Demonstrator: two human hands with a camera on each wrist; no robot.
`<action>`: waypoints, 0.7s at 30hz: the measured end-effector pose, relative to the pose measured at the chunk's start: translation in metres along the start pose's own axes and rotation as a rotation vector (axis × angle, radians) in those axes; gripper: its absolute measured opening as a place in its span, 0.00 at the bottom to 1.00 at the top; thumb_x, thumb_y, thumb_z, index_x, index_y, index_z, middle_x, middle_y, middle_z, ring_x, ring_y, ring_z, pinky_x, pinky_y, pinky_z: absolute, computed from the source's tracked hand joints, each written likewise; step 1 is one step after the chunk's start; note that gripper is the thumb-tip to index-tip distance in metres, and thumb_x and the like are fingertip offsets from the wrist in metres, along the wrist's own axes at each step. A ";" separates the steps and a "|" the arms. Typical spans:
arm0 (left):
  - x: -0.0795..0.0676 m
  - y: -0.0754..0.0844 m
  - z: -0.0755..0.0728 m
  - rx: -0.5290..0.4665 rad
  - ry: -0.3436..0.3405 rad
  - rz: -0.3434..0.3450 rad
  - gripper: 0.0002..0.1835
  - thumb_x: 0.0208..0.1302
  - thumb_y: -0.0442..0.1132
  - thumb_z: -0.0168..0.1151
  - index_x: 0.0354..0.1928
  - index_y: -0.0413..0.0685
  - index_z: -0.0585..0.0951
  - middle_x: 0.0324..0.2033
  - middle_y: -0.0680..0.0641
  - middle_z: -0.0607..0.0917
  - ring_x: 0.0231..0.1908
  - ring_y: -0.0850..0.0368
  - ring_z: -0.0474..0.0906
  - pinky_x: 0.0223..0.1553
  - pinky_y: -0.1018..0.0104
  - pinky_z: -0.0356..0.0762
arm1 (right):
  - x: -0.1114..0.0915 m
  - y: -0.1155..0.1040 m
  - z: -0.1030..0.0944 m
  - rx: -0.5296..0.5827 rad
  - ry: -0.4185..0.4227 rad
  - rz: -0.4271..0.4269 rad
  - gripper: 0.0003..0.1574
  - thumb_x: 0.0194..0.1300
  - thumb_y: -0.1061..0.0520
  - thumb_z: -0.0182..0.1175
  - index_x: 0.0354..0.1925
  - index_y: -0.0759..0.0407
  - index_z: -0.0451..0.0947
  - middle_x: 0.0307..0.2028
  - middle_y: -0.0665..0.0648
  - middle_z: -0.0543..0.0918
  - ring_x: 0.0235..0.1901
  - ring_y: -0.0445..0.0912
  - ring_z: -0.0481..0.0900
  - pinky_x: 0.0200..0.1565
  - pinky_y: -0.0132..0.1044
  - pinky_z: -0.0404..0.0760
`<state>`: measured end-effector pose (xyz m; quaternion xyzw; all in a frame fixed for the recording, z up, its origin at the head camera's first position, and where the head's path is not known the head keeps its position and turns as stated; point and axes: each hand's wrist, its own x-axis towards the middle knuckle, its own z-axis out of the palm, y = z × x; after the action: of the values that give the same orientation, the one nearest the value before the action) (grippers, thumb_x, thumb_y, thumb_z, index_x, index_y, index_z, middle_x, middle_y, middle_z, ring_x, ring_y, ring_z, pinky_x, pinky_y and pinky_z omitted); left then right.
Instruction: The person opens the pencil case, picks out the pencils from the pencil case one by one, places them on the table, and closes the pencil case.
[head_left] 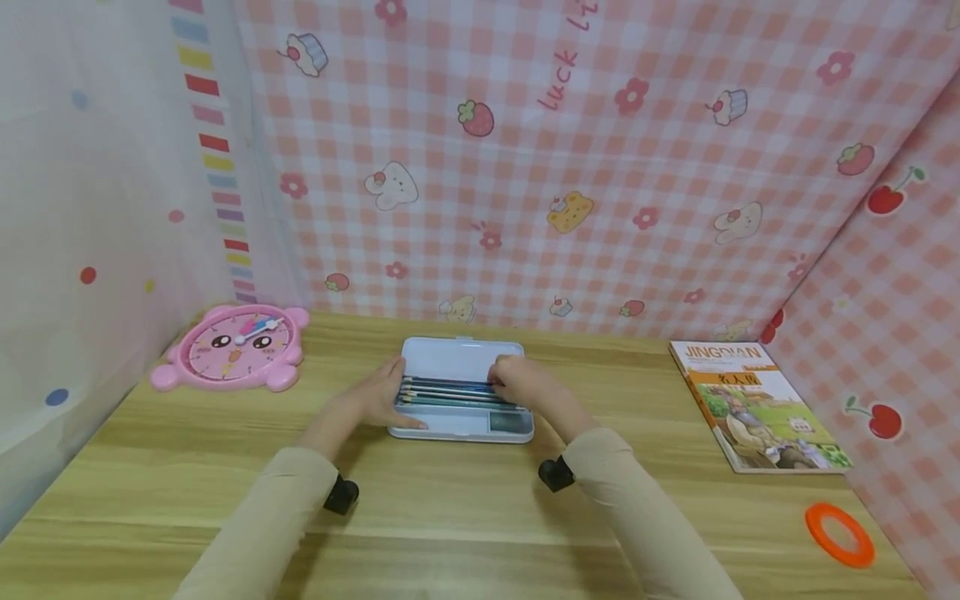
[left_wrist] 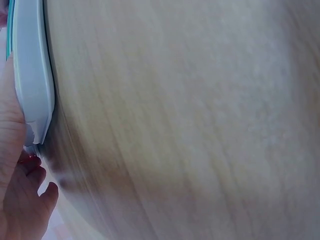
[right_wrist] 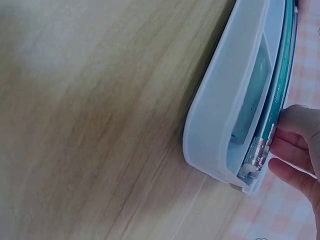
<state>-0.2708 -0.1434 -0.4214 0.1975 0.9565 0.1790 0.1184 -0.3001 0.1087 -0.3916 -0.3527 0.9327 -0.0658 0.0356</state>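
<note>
A white pencil case lies open on the table, its lid tipped back. Several blue and green pencils lie side by side in it, points to the left. A dark green block fills the small front right compartment. My left hand grips the case's left end, thumb along the front part and fingers round the side. My right hand has its fingers curled at the pencils' right half. In the right wrist view its fingertips pinch at the pencils near their metal ends; which pencil is hard to tell.
A pink toy clock lies at the back left. On the right is a magazine, with an orange ring nearer the front. Patterned cloth walls stand behind and at both sides of the wooden table.
</note>
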 end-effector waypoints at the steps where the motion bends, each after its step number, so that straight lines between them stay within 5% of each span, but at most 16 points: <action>1: 0.000 0.000 0.000 0.002 0.000 0.000 0.65 0.44 0.65 0.66 0.66 0.23 0.42 0.67 0.27 0.46 0.68 0.35 0.44 0.69 0.48 0.47 | 0.000 0.000 0.000 -0.026 -0.001 -0.010 0.07 0.60 0.63 0.57 0.31 0.62 0.82 0.29 0.55 0.79 0.28 0.43 0.73 0.33 0.34 0.77; 11: -0.001 0.003 -0.001 -0.001 -0.001 -0.012 0.65 0.44 0.64 0.66 0.67 0.25 0.42 0.68 0.27 0.46 0.68 0.35 0.45 0.70 0.49 0.46 | 0.004 -0.002 -0.003 -0.102 -0.039 -0.005 0.07 0.58 0.63 0.57 0.24 0.60 0.75 0.24 0.53 0.74 0.24 0.42 0.65 0.27 0.30 0.65; 21: -0.002 0.002 0.000 -0.023 0.005 -0.002 0.65 0.45 0.62 0.67 0.67 0.23 0.42 0.67 0.27 0.46 0.68 0.35 0.44 0.69 0.48 0.47 | -0.011 0.013 -0.014 -0.251 0.020 -0.084 0.04 0.58 0.64 0.57 0.26 0.62 0.76 0.27 0.56 0.78 0.25 0.45 0.72 0.28 0.35 0.75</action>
<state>-0.2688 -0.1429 -0.4201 0.1948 0.9549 0.1903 0.1184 -0.3019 0.1274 -0.3796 -0.3926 0.9183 0.0464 -0.0211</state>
